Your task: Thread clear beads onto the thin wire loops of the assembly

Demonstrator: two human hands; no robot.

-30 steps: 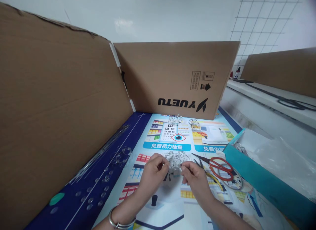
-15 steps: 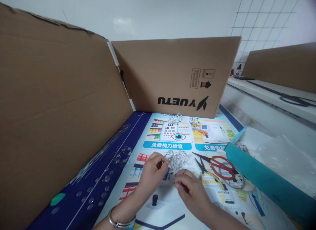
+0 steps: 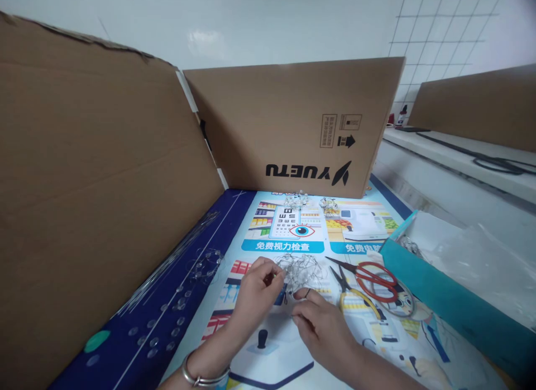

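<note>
My left hand [image 3: 260, 286], with a silver bangle at its wrist, has thumb and fingers pinched together; whatever lies between them is too small to name. Just right of it is my right hand [image 3: 320, 323], its thumb and index finger pressed together on something too fine to make out. Beyond both hands lies a tangle of thin wire with clear beads [image 3: 299, 270]. Pliers with yellow handles [image 3: 345, 289] and red-handled scissors [image 3: 377, 278] lie to the right of the tangle.
Cardboard panels [image 3: 293, 122] stand at the back and left. A teal box [image 3: 452, 300] holding clear plastic is at the right. On the left, straight wires [image 3: 167, 261], loose clear beads [image 3: 180, 303] and a green disc [image 3: 97, 341] lie on dark blue.
My right hand has shifted slightly left and down, its fingertips still pressed together. My left hand keeps its pinch almost in place. The camera view has moved a little.
</note>
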